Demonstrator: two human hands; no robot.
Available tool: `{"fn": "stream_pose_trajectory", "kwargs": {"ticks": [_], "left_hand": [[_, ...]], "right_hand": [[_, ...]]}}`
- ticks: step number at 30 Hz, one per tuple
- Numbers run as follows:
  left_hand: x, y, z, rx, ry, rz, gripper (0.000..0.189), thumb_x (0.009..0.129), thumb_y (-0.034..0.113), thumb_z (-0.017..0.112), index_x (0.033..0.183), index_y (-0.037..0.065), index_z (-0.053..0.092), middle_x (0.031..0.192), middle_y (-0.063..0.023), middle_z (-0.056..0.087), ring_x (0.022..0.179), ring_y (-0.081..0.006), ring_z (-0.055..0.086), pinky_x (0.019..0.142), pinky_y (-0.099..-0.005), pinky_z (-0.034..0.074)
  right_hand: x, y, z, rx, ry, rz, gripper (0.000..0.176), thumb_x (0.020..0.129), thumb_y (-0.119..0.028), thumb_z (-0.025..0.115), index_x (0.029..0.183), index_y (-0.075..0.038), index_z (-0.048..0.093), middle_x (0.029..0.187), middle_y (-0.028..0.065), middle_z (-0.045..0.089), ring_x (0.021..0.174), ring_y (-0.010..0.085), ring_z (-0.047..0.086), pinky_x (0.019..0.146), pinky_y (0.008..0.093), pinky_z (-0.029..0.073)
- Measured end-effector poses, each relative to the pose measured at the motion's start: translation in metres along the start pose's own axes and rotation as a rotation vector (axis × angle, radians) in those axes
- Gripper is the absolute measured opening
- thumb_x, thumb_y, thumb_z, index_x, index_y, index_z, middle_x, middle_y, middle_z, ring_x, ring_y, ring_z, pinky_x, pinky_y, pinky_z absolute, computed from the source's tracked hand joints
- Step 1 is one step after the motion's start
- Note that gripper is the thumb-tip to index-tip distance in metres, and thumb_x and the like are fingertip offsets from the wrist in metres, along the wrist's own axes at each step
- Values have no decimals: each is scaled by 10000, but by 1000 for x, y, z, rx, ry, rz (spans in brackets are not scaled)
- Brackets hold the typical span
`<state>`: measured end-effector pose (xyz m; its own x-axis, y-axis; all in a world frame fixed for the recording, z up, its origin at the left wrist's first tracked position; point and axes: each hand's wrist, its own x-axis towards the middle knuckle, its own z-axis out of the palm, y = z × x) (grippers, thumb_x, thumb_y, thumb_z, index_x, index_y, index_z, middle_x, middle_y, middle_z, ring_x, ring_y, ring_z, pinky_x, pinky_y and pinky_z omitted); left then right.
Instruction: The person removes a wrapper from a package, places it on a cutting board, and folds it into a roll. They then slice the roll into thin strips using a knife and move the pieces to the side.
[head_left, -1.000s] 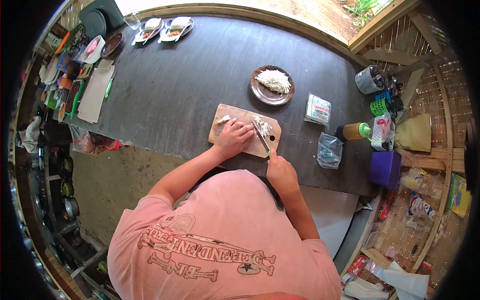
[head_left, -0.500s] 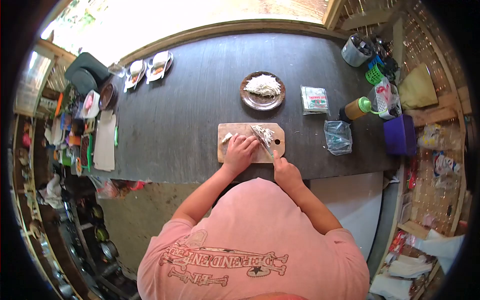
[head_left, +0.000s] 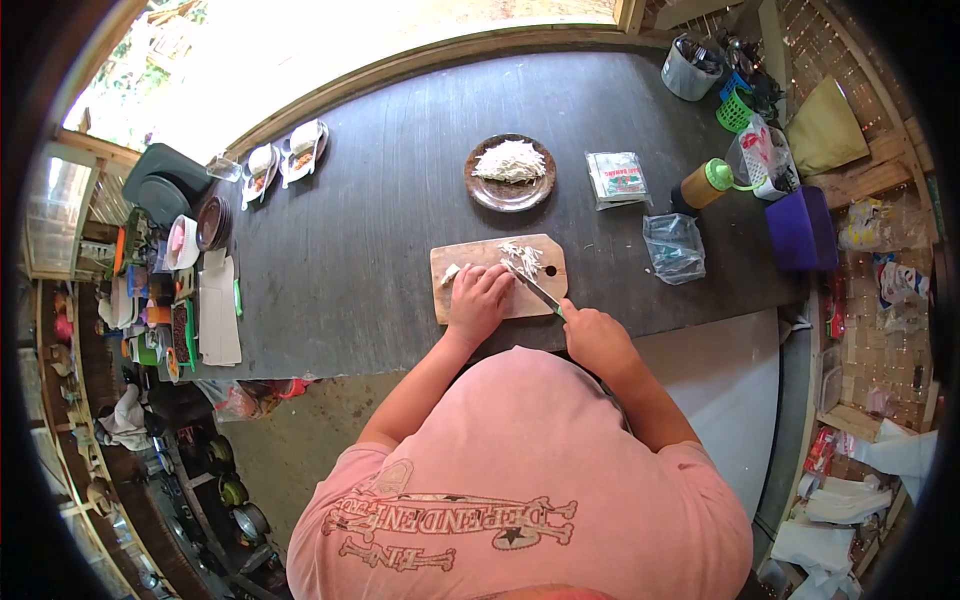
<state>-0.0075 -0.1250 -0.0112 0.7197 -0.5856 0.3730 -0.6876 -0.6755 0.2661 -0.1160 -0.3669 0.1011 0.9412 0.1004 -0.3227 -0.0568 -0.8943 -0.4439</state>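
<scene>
My right hand is closed round the handle of a knife, its blade slanting up and left across a wooden cutting board. The fingers of my left hand are bent and pressed down on a white piece of food; only its left end shows. The blade lies right beside those fingertips. Thin white shreds are scattered on the board near the blade. Beyond the board, a brown plate bears a heap of similar white shreds.
To the right are a printed packet, a clear plastic bag, a green-capped bottle and a purple container. Two small dishes of food stand at the back left. Stacked brown plates sit near the left edge.
My right hand has moved a little to the right, and the knife lies at a flatter slant. The left hand stays on the white piece. The whole view has shifted slightly.
</scene>
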Motion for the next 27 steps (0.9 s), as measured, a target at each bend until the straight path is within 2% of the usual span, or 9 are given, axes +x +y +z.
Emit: {"fn": "stream_pose_trajectory", "kwargs": {"ticks": [8,10,11,19,23,25,27], "left_hand": [[-1,1,-1,-5,4,-2,357,915,220,765,1265,171,714,1380,30,682,1253,-255,599,1196,-542,437],[0,0,1,-23,39,3,337,922,216,763,1253,171,717,1369,29,691,1242,-255,606,1185,-539,447],[0,0,0,-22,39,2,337,922,216,763,1253,171,717,1369,29,691,1242,-255,606,1185,-539,447],[1,4,-5,2,23,6,343,916,204,765,1254,172,717,1371,23,693,1239,-262,607,1177,-537,451],[1,3,-5,-22,11,-5,356,904,194,766,1257,170,718,1373,22,692,1250,-264,603,1182,-538,445],[0,1,-1,-32,14,-3,367,895,189,766,1259,165,718,1377,22,691,1259,-266,599,1187,-539,440],[0,2,-2,-29,8,-8,369,895,190,764,1260,164,718,1379,21,690,1262,-266,598,1188,-539,439]], "right_hand": [[-10,-7,-29,-71,-78,56,306,1058,-123,534,1306,-7,671,952,253,784,933,446,786,818,568,624],[-10,-5,-30,-56,-115,102,259,1024,-167,638,1256,-52,639,952,235,774,925,471,759,823,608,595],[-8,-5,-28,-55,-116,102,259,1024,-167,638,1256,-52,639,952,235,774,925,471,759,823,608,595],[10,8,29,31,49,55,444,1051,-187,631,1476,-60,604,971,238,761,911,461,756,817,595,599],[-6,6,20,53,46,73,462,1054,-195,641,1494,-62,594,1010,226,756,931,455,750,826,583,599],[-10,12,24,127,145,77,488,1051,-200,652,1517,-73,580,1044,212,758,957,454,746,839,578,596],[-12,16,27,137,137,71,494,1051,-200,653,1524,-79,575,1044,207,759,955,455,745,840,579,595]]}}
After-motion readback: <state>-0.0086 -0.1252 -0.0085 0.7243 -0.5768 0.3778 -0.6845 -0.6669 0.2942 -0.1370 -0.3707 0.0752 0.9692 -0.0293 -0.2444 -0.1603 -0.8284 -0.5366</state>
